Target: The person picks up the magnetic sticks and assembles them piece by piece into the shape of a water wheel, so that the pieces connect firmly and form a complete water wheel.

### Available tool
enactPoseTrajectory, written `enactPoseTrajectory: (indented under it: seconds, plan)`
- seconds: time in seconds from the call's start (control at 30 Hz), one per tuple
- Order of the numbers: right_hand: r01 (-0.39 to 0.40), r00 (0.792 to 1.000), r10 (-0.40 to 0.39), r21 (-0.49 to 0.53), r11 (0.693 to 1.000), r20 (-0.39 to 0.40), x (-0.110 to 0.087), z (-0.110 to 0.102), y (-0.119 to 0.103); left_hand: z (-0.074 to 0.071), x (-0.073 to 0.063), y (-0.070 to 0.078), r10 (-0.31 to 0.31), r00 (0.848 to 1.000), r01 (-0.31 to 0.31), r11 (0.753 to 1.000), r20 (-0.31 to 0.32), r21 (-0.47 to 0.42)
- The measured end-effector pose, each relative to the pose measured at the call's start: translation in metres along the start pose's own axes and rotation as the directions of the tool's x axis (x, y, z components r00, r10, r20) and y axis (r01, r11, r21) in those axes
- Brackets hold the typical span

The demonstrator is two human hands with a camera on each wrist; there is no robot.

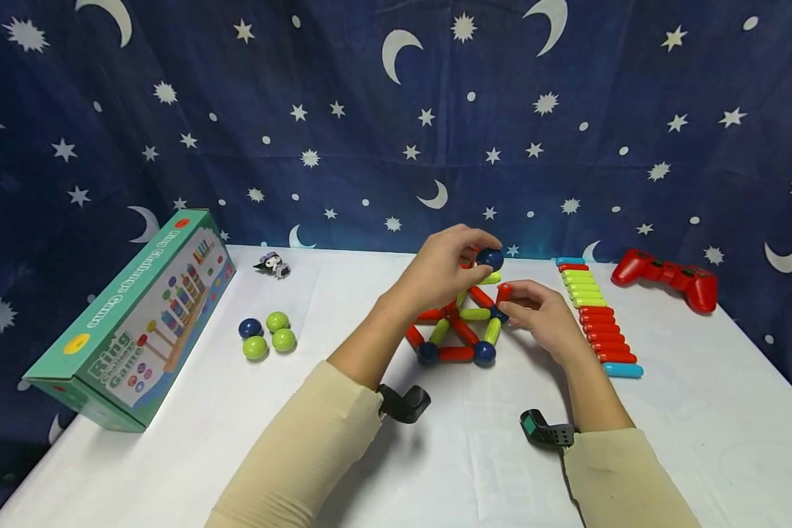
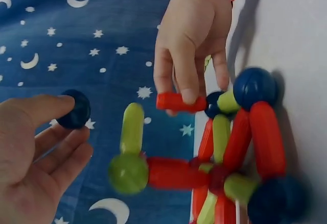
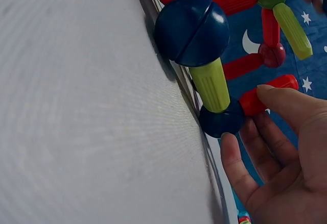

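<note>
My left hand (image 1: 444, 262) pinches a dark blue ball (image 2: 77, 113) between thumb and fingers, raised above the far side of a built frame of magnetic rods and balls. My right hand (image 1: 543, 317) pinches an upright red rod (image 3: 266, 95), whose lower end meets a blue corner ball (image 3: 223, 118) of the frame. The frame has red and yellow-green rods, with blue balls (image 1: 485, 353) along its base. In the left wrist view, a green ball (image 2: 127, 174) bears a free-ended yellow-green rod (image 2: 132, 127), apart from the blue ball in my left hand.
Right of the frame runs a column of loose rods (image 1: 597, 319), red, yellow-green and blue, beside a red game controller (image 1: 666, 279). At left lie a blue ball (image 1: 250, 328) and three green balls (image 1: 277, 321). A small figurine (image 1: 273, 264) and a game box (image 1: 138, 315) stand farther left.
</note>
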State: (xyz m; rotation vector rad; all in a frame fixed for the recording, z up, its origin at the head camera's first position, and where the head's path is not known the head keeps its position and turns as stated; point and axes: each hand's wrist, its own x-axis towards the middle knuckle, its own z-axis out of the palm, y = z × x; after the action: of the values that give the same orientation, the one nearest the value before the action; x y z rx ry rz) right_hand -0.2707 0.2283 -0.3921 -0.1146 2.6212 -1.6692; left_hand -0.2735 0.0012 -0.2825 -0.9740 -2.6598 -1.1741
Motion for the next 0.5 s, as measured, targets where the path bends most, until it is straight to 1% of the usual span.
enactPoseTrajectory:
  seconds: [0.07, 0.13, 0.2, 0.27, 0.3, 0.4, 0.5]
  plan:
    - [0.002, 1.0, -0.002, -0.001, 1.0, 0.0, 0.0, -0.001, 0.001, 0.008, 0.01, 0.003, 0.014, 1.0, -0.015, 0.998, 0.004, 0.063]
    - [0.009, 1.0, -0.009, -0.002, 1.0, 0.0, 0.0, -0.002, 0.001, 0.016, 0.019, 0.005, 0.021, 0.999, -0.024, 0.992, 0.024, 0.121]
    - [0.017, 1.0, -0.017, 0.0, 1.0, 0.003, 0.0, -0.001, 0.001, 0.024, 0.025, 0.007, 0.017, 0.998, -0.027, 0.982, 0.057, 0.185]
    - [0.028, 1.0, -0.028, 0.003, 1.0, 0.004, 0.0, -0.001, 0.002, 0.032, 0.031, 0.008, 0.003, 0.996, -0.027, 0.967, 0.092, 0.255]
    - [0.032, 0.999, -0.032, 0.004, 0.999, 0.005, 0.0, 0.0, 0.002, 0.035, 0.033, 0.008, -0.007, 0.994, -0.024, 0.957, 0.107, 0.29]
    - [0.025, 1.0, -0.025, 0.003, 1.0, -0.002, -0.001, 0.0, 0.003, 0.043, 0.037, 0.007, -0.048, 0.99, -0.003, 0.934, 0.134, 0.358]
    - [0.01, 1.0, -0.01, 0.002, 1.0, -0.013, -0.001, -0.001, 0.003, 0.047, 0.039, 0.008, -0.065, 0.988, 0.006, 0.924, 0.142, 0.383]
